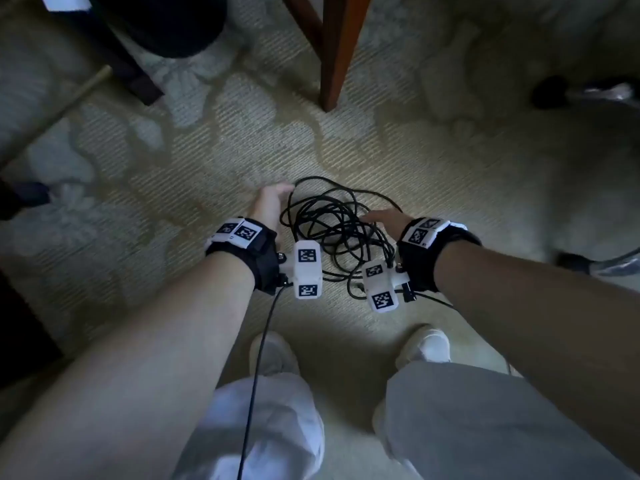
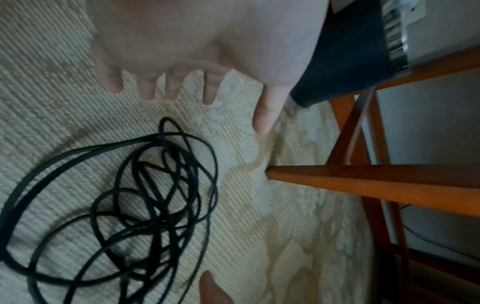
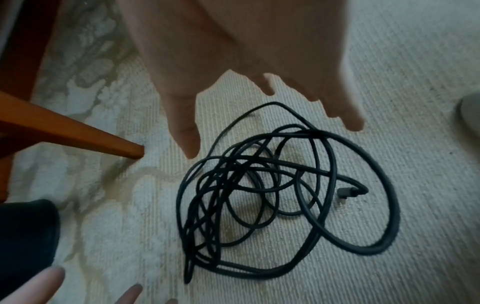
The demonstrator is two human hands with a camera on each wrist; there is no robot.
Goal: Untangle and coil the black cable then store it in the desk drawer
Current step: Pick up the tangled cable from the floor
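Note:
A tangled black cable lies in loose loops on the pale carpet between my two hands. In the right wrist view the cable shows a plug end at its right side. My left hand hovers at the cable's left edge with fingers spread and straight, holding nothing. On the other side, my right hand hangs just over the tangle, fingers extended, not gripping it. The same cable fills the lower left of the left wrist view. No drawer is in view.
A wooden desk leg stands on the carpet just beyond the cable. A dark round object sits at the far left. My white shoes are close behind the cable. A chair base foot shows at the right.

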